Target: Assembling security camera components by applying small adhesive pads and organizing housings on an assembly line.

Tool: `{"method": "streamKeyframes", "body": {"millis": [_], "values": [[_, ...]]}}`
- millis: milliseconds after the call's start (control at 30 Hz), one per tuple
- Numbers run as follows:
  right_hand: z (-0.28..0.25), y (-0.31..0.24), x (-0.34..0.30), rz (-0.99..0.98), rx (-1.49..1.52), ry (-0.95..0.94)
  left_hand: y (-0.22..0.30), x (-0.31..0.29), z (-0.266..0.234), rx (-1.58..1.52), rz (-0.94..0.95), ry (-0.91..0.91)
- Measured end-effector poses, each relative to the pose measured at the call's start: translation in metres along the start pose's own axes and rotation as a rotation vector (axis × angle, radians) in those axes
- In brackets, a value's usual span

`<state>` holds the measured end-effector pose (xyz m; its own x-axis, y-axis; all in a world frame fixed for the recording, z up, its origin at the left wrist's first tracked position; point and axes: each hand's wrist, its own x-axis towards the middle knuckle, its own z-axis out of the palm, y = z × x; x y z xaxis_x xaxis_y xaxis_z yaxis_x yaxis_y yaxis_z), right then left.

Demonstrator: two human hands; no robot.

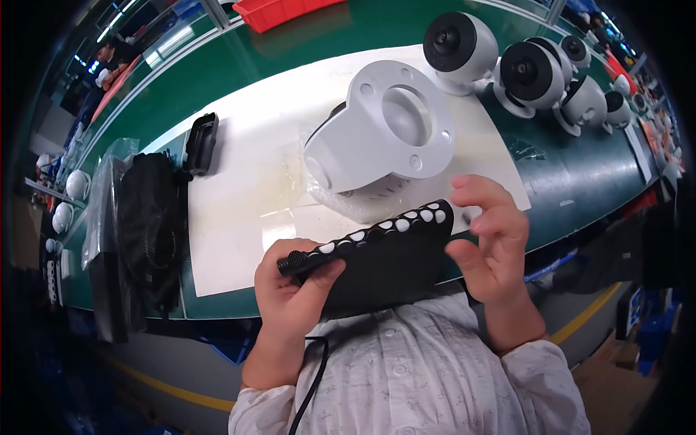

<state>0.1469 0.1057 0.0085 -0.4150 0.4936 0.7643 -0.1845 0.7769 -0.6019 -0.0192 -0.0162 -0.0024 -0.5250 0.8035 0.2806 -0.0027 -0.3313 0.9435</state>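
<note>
My left hand [286, 293] grips the left end of a black panel [391, 268], thumb on the near side and fingers behind. White and black round spots run along the panel's top edge; its exact kind cannot be made out. My right hand [496, 243] is by the panel's right end, its fingers apart and curved, with nothing visible in them. Just beyond the panel, a white dome camera housing [341, 156] with a round flange [438, 109] lies tilted on clear plastic wrap [344, 206] on a white sheet [239, 239].
Several white ball-shaped cameras with black fronts [533, 76] stand at the back right of the green table [594, 163]. To the left lie a small black plastic part [201, 143], a black cloth bag [152, 225] and clear plastic bags [105, 210]. A red bin [283, 11] stands at the far edge.
</note>
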Motion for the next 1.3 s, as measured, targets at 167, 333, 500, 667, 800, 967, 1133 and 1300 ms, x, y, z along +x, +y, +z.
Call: {"method": "streamKeyframes", "body": {"millis": [167,333,500,667,800,967,1133,1300], "values": [[-0.002,-0.007,0.008,-0.047,-0.254,-0.132,0.001,0.0,0.001,0.087,0.102,-0.075],[0.0,-0.004,0.002,-0.241,-0.179,-0.143,-0.001,0.0,0.003,0.174,0.157,-0.1],[0.007,-0.016,0.018,-0.048,0.075,-0.175,0.001,0.004,0.009,0.22,0.254,-0.144],[-0.003,-0.019,0.03,-0.095,0.103,-0.149,0.008,0.013,0.01,0.301,0.204,-0.189],[-0.007,0.018,0.084,-0.09,0.204,-0.079,0.012,0.027,0.021,0.416,0.467,-0.265],[-0.018,0.042,0.119,0.111,0.18,-0.245,0.015,0.043,0.035,0.512,0.49,-0.369],[-0.016,0.034,0.124,0.119,-0.007,-0.366,0.015,0.038,0.033,0.581,0.373,-0.378],[-0.01,0.024,0.123,0.018,-0.245,-0.354,0.007,0.037,0.03,0.569,0.42,-0.359]]}}
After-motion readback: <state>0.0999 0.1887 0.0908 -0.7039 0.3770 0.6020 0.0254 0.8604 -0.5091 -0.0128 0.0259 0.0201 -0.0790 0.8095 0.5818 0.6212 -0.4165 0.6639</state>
